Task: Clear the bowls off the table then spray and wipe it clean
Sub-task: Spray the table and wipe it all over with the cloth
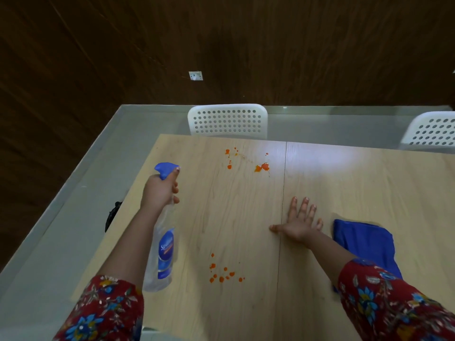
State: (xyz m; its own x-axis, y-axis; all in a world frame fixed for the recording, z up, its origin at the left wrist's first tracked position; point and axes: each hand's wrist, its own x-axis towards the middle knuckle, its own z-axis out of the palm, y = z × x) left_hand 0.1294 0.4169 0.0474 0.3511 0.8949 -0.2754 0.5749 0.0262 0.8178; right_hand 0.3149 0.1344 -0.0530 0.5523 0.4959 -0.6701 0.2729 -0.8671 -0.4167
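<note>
Orange spots mark the table near its front edge, more toward the far edge; left hand grips the spray bottle, nozzle aimed there; right hand lies flat and empty, likely bracing, beside the blue cloth; no bowls show.

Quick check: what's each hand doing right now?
Left hand: closed around the spray bottle, a finger on the trigger.
Right hand: open, flat on the table, holding nothing.
</note>
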